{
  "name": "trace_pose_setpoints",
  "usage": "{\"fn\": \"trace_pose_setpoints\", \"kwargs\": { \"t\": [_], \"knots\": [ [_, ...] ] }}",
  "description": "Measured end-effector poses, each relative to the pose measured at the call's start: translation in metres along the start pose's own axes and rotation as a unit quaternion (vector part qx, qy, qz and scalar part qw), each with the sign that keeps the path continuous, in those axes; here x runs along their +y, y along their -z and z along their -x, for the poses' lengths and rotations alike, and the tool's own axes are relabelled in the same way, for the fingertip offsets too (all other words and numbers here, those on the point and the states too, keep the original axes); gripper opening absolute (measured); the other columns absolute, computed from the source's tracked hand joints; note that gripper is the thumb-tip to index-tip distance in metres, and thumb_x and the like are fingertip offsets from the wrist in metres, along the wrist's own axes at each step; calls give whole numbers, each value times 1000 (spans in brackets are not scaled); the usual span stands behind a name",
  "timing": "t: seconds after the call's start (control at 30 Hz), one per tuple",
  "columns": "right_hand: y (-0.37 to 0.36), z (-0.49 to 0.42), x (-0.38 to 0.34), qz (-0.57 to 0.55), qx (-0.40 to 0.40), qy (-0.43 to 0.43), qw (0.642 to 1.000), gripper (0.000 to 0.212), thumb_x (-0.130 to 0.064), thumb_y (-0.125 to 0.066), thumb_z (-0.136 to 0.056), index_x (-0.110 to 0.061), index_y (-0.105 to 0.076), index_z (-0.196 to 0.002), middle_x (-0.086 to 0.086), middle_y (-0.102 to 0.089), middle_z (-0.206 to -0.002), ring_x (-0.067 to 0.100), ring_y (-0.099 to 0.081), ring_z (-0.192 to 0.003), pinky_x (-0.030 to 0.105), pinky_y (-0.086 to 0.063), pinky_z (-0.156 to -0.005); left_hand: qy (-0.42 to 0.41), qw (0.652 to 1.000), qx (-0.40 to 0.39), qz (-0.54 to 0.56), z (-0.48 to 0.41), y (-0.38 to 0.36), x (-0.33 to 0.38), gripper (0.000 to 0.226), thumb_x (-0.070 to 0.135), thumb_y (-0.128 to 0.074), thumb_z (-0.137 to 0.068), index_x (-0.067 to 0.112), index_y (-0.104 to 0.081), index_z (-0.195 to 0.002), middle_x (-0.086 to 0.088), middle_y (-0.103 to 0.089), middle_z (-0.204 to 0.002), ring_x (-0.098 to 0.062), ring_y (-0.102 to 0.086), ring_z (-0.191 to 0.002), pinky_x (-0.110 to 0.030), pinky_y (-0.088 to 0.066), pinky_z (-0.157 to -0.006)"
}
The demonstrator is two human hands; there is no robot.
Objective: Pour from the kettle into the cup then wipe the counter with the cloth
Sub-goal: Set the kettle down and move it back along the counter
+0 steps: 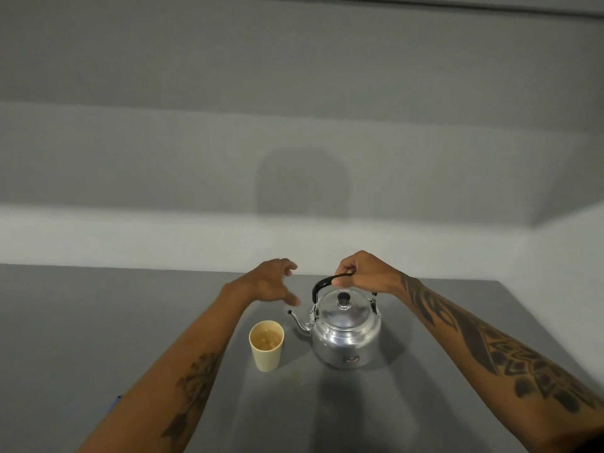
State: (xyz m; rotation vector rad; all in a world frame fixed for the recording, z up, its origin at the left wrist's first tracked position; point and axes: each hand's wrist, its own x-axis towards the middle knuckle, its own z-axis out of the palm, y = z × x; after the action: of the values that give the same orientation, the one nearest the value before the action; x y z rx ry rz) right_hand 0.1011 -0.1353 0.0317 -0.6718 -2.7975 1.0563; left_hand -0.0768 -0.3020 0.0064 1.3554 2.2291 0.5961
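Observation:
A shiny metal kettle (344, 335) stands upright on the grey counter (98, 322), its spout pointing left toward the cup. My right hand (362, 273) grips the kettle's black handle from above. A pale yellow cup (266, 346) stands just left of the spout and holds a brownish liquid. My left hand (273, 282) hovers above and behind the cup, fingers spread, holding nothing. A faint wet smear (294, 376) lies on the counter in front of the cup and kettle. No cloth is in view.
A plain grey wall (294, 142) rises behind the counter's far edge. The counter's right edge runs diagonally under my right forearm. A small blue thing (116, 402) peeks out beside my left forearm.

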Motion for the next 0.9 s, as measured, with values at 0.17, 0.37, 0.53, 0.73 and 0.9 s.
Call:
{"fn": "trace_pose_setpoints", "kwargs": {
  "t": [0.17, 0.37, 0.53, 0.73, 0.9],
  "knots": [
    [18, 8, 12, -3, 8, -40, 999, 17, -8, -74, -75, -12, -69, -90, -5, -62, -75, 9, -55, -66, 17, -39, -54, -48, 996, -59, -50, -37, -1, 68, 59, 24, -81, -69, 18, -54, -121, 4, -56, -103, -18, -55, -97, -33, -49, -85],
    [39, 9, 52, 6, 65, -57, 996, 17, -1, -70, -73, -12, -65, -84, -2, -61, -78, 13, -55, -70, 21, -43, -59, -71, 990, -67, -107, -79, -31, 117, 22, 16, -68, -75, 10, -65, -96, -5, -62, -91, -22, -58, -83, -33, -48, -71],
    [60, 3, 97, -3, 97, -69, 993, 17, -2, -70, -72, -16, -62, -78, 0, -61, -76, 12, -54, -67, 22, -43, -60, -125, 988, -52, -76, -122, -57, 138, 19, 10, -66, -75, 16, -61, -92, -4, -61, -87, -23, -63, -77, -34, -51, -68],
    [84, -16, 141, -11, 105, -68, 992, 16, -7, -75, -72, -18, -64, -76, -3, -62, -73, 7, -54, -66, 17, -41, -60, -133, 987, -29, -81, -173, -80, 158, 15, 24, -72, -77, 23, -58, -81, -3, -62, -85, -25, -66, -78, -39, -54, -72],
    [101, -38, 168, -4, 84, -58, 995, 14, -7, -75, -72, -18, -68, -78, -6, -61, -70, 4, -54, -65, 14, -40, -60, -117, 990, -23, -74, -210, -90, 165, 13, 22, -72, -75, 21, -61, -81, -2, -62, -86, -25, -66, -79, -38, -54, -73]
  ]
}}
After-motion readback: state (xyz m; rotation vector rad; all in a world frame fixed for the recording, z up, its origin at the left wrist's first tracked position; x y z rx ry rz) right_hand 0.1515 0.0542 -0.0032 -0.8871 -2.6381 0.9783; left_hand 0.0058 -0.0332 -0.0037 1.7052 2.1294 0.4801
